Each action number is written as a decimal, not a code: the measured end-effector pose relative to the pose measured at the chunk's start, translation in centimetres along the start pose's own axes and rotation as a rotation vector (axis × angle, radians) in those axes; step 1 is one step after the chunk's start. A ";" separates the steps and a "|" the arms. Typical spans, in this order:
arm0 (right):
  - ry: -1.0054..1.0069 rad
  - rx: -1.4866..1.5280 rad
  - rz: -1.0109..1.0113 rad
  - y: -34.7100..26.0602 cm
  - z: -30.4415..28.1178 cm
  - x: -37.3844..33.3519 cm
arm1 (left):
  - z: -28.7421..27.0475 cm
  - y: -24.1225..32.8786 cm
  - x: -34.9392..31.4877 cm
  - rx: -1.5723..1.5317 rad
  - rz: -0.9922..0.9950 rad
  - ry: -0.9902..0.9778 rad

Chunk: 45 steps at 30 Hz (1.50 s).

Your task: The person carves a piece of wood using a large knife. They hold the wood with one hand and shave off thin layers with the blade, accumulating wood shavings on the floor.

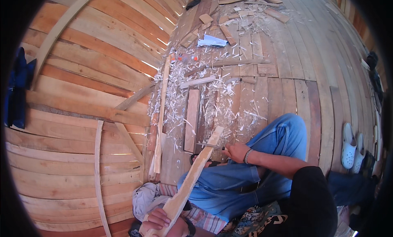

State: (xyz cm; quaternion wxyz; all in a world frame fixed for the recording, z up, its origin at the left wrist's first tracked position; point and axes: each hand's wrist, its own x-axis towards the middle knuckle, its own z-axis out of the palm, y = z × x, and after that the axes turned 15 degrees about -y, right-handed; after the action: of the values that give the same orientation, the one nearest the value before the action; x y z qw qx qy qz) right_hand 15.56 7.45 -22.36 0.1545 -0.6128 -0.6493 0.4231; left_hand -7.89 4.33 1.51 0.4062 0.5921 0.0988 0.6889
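Observation:
A long, pale wooden piece [192,175], narrow at its far end and wider near me, slants across my lap. Its wide near end is gripped by my left hand [159,219], whose fingers curl over the edge; a dark band circles that wrist. My right hand [237,151], with a bracelet at the wrist, is closed on the dark handle of a knife [206,145]. The thin blade lies across the wood near its far end, touching it or just above it; I cannot tell which.
Curled wood shavings [213,108] cover the floor ahead. Among them lie a flat board [191,120], a long strip [163,114] and a wooden-handled tool [247,80]. Wood offcuts [229,34] and white cloth or paper [211,41] lie farther off. White clogs [348,146] stand right; a pale cap [143,198] lies left.

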 end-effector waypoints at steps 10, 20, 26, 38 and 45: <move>-0.027 -0.039 0.052 2.7 0.0 1.8 | 0.7 0.0 0.4 0.044 -0.031 -0.002; 0.005 -0.078 0.054 2.3 -0.3 1.4 | 1.1 -0.1 0.5 0.080 -0.020 0.084; -0.025 -0.057 0.102 3.4 -1.1 2.3 | 0.7 0.0 0.6 0.068 -0.035 0.070; -0.016 -0.018 0.122 2.9 -0.5 2.9 | 0.8 -0.5 0.6 0.072 -0.031 0.065; -0.058 -0.145 0.062 1.3 -1.8 2.4 | -0.1 -0.6 1.2 0.058 -0.034 0.125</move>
State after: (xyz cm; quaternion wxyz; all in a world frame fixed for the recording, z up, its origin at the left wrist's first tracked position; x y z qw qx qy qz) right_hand 17.18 10.21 -23.03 0.0777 -0.6296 -0.6631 0.3974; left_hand -7.67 5.52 2.00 0.3934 0.5578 0.1541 0.7144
